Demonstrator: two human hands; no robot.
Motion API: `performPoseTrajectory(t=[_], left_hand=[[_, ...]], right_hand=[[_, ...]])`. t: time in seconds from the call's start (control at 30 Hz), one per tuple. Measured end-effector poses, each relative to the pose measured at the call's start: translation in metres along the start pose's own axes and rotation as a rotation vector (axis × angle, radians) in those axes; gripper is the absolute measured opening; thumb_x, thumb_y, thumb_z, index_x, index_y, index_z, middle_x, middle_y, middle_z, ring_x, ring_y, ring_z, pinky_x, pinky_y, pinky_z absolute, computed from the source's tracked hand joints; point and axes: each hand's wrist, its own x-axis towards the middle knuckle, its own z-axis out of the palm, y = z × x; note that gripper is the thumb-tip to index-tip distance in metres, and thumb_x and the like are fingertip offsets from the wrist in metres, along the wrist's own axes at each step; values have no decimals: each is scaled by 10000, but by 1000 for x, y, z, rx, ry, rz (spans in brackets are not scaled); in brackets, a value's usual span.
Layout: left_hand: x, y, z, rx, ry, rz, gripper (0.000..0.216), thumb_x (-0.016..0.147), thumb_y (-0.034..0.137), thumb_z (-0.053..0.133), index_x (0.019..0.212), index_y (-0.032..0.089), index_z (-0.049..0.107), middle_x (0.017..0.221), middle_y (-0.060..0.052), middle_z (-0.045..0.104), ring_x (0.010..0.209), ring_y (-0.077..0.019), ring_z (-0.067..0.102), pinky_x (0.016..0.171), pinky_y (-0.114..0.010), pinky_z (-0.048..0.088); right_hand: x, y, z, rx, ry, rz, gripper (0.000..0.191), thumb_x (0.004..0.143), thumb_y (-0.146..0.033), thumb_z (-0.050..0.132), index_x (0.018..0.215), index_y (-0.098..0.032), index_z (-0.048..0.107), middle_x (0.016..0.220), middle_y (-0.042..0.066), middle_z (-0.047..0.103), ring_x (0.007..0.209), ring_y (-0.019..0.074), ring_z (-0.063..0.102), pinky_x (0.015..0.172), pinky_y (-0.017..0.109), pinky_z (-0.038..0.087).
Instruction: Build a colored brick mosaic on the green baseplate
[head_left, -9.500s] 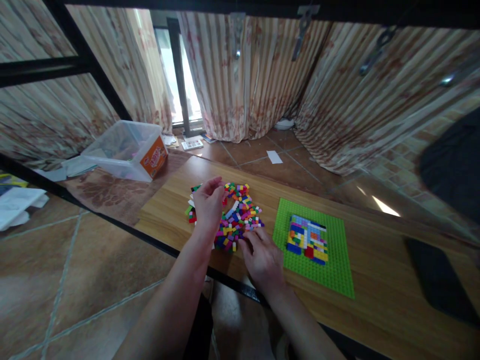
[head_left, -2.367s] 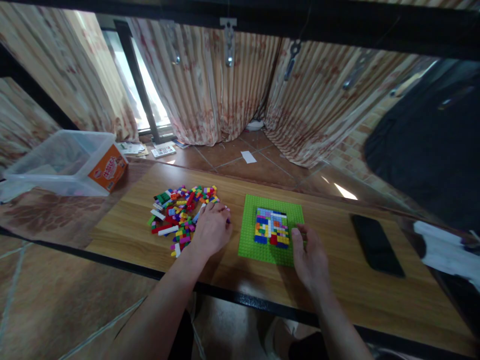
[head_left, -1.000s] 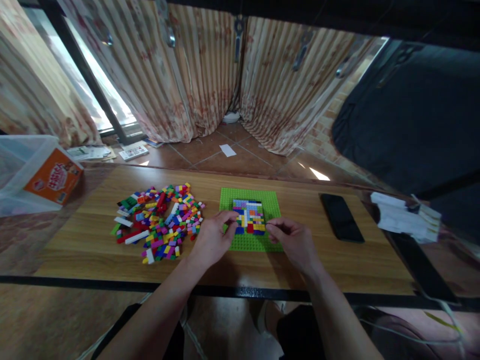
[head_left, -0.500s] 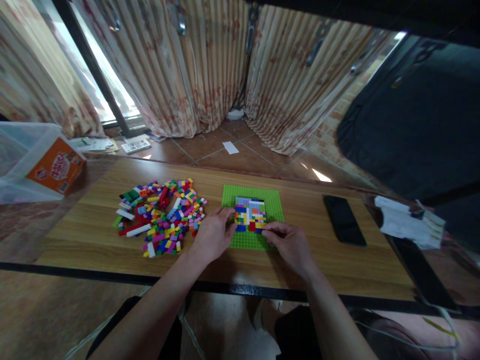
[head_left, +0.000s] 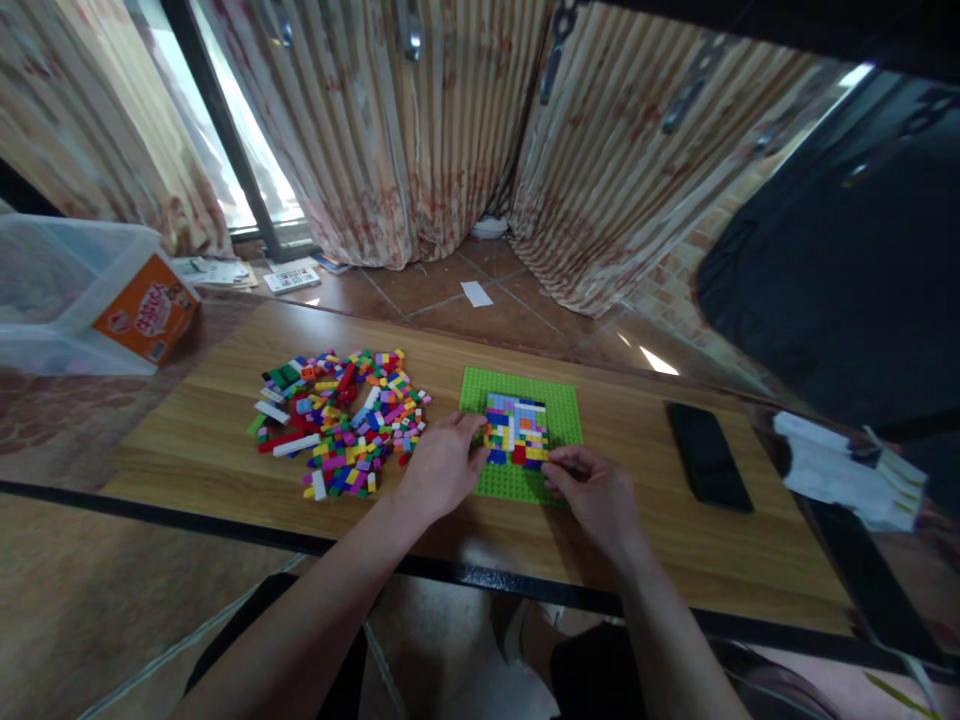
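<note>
Head view: squarish multicolored brick block (head_left: 517, 428); left hand (head_left: 442, 465) thumb, fingers parted; right hand (head_left: 601, 492), pinch unclear.

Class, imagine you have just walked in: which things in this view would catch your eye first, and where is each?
First, perhaps, the heap of multicoloured bricks on the left half of the wooden table. Next, right of it, the bright green baseplate bearing a brick panel, with the left hand and right hand at opposite sides of the panel.
</note>
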Motion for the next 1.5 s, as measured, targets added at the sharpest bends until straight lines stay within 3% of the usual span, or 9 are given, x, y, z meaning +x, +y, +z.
performPoseTrajectory(t=[0.53,0.73,0.9,1.07,1.3,1.5], left_hand=[[-2,4,-1,73,-21,-15,259,883,178,563,1135,169,624,1076,-94,679,980,-232,656,905,-377,533],[-3,2,0,45,-11,5,270,867,162,569,1130,149,626,1063,-105,678,990,-250,649,912,-397,528],[-3,0,-4,-1,-9,5,281,876,141,526,1132,161,639,1058,-98,685,952,-232,661,866,-363,539],[3,-16,-24,15,108,-60,264,849,86,511,1040,163,676,983,-85,706,911,-208,669,864,-331,526],[10,-66,-73,61,261,-343,249,814,97,527,943,160,730,909,-81,751,863,-223,690,827,-331,522],[0,-88,-97,-220,239,-236,187,806,196,558,832,147,736,785,-35,738,723,-164,654,686,-255,508]], right_hand=[[2,-6,5,103,92,135,343,495,-368,848,689,-183,635,554,-15,652,473,121,602,458,231,519],[3,-5,2,89,65,157,360,496,-375,840,720,-178,640,561,-4,665,473,125,602,461,236,517],[4,-5,0,84,144,138,364,515,-394,843,741,-173,662,584,-7,662,467,115,583,456,229,504],[4,-5,4,113,208,64,325,546,-392,832,732,-182,669,623,-12,662,508,107,582,480,213,496],[3,-5,4,25,204,22,318,590,-432,796,753,-182,685,671,11,678,571,140,611,515,243,514],[2,-5,10,-45,170,-44,300,667,-459,752,783,-190,691,703,18,690,596,155,622,545,263,507]])
